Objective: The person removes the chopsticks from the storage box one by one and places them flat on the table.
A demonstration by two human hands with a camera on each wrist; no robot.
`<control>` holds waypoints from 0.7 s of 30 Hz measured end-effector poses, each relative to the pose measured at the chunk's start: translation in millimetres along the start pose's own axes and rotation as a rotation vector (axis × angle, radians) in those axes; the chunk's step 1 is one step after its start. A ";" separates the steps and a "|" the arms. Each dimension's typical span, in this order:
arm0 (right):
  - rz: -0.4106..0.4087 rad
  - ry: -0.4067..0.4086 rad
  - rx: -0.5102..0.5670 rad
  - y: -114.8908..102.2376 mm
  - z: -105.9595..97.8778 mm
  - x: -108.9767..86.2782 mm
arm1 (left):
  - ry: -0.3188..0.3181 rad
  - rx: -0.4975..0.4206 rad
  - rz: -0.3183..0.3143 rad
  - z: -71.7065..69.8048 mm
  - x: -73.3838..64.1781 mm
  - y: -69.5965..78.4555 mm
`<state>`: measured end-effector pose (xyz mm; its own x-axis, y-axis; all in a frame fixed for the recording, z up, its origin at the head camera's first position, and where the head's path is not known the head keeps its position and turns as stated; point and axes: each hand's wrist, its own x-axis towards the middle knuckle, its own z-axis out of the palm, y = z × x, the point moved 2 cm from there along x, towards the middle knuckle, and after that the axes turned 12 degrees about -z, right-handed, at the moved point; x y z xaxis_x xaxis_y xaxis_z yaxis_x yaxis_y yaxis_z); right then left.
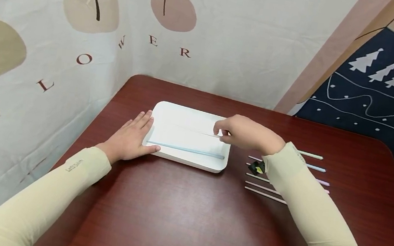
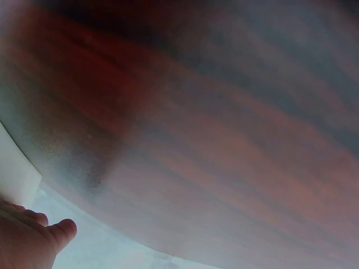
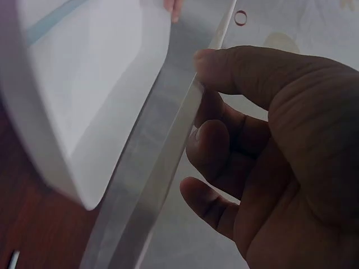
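A white rectangular tray (image 1: 186, 163) lies on the table with a light blue chopstick (image 1: 193, 151) along its near side. My left hand (image 1: 129, 137) rests at the tray's left end with fingers straight, the thumb over the near rim. In the left wrist view only part of that hand (image 2: 28, 241) shows, beside the tray's corner. My right hand (image 1: 244, 132) is over the tray's right end and pinches a thin, pale chopstick (image 1: 196, 131) between thumb and fingers. Close up in the right wrist view, this chopstick (image 3: 174, 129) slants past the tray.
Several pastel chopsticks (image 1: 263, 188) lie in a spread row right of the tray, partly hidden under my right forearm. A small black piece (image 1: 256, 168) sits at my right wrist. Printed cloth (image 1: 227, 60) hangs behind the reddish-brown table (image 1: 176, 220).
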<state>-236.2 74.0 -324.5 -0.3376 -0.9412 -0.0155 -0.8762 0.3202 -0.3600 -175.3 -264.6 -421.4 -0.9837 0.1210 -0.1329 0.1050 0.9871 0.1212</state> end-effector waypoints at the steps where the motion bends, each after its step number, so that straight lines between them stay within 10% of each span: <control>1: 0.002 0.004 -0.009 0.3 1.3 -5.6 | -0.001 0.000 0.000 0.4 0.0 -0.2; 21: 0.036 0.150 -0.005 7.5 12.7 -104.9 | -0.015 0.008 -0.001 -0.8 0.5 1.1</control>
<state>-203.0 173.7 -337.4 -0.4158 -0.9026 0.1113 -0.8642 0.3540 -0.3575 -175.8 -263.6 -420.6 -0.9815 0.1219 -0.1474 0.1058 0.9880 0.1129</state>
